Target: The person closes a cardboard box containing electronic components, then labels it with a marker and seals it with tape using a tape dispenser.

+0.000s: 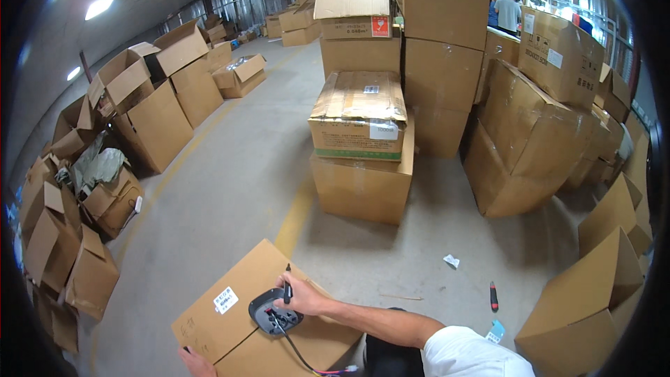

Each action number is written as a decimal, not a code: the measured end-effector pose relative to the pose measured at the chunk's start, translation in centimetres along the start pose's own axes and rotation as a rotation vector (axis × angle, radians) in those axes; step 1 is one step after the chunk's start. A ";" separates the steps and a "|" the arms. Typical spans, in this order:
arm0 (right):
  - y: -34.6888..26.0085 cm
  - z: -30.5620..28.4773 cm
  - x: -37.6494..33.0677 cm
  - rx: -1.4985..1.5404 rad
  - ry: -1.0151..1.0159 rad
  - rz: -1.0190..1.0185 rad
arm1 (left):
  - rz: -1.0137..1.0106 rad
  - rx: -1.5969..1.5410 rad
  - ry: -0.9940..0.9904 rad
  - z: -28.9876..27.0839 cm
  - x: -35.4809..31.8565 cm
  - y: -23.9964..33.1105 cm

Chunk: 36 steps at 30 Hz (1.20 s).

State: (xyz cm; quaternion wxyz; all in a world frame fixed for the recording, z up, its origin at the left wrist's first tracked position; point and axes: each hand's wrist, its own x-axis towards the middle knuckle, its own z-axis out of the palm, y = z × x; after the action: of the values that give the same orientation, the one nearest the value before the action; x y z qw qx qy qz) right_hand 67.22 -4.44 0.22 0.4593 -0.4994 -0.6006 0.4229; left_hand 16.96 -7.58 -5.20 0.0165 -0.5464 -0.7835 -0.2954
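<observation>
A closed cardboard carton [230, 331] stands in front of me, with a white label [225, 300] and handwritten marks on its top. Over its middle is a dark, rounded instrument unit [269, 305], a cable with coloured wires [301, 357] trailing off it. My right hand [307, 296] is closed around a black marker pen [287, 292], right against the unit's edge; I cannot tell whether it also grips the unit. At the carton's near left corner, my left hand [198, 364] has its fingertips together on a small dark thing, too small to name.
Stacked cartons [359, 188] stand ahead, beside a taller stack [447, 63]. Open cartons line the left [157, 126] and right [579, 307]. A red-black utility knife [494, 297], a paper scrap [451, 261] and a blue tag [496, 331] lie on the floor. People [507, 10] are at the far right.
</observation>
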 end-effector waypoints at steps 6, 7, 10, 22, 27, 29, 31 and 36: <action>-0.3 -0.2 -0.2 -0.002 -0.008 0.031 | 0.002 0.013 0.016 -0.3 -0.1 0.0; -0.1 -0.4 -0.3 -0.005 -0.011 0.036 | 0.001 -0.004 -0.011 -0.2 -0.3 0.3; -0.5 -0.4 -0.1 0.012 -0.020 0.031 | -0.012 0.019 -0.009 -0.9 -0.1 0.1; -1.2 -0.8 -0.7 0.024 -0.001 0.068 | -0.001 -0.001 -0.004 -1.1 -0.7 0.1; -1.1 -0.8 -0.7 0.005 0.025 0.052 | -0.012 0.008 0.004 -1.3 -0.6 -0.3; -0.8 -1.0 -0.6 -0.023 0.084 -0.007 | -0.040 0.008 -0.038 -1.6 -0.7 -0.1; -0.6 -1.4 -0.7 0.014 0.092 0.026 | -0.057 -0.020 -0.066 -1.9 -1.1 0.2; -1.6 -2.3 -0.3 0.122 0.179 0.058 | 0.028 0.010 0.087 -2.8 -1.3 -1.5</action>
State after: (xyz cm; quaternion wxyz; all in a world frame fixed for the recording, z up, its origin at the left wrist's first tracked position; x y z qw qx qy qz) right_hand 69.17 -4.89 2.25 0.5282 -0.5234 -0.5158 0.4254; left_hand 15.39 -10.34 -4.00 0.0576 -0.5439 -0.7758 -0.3146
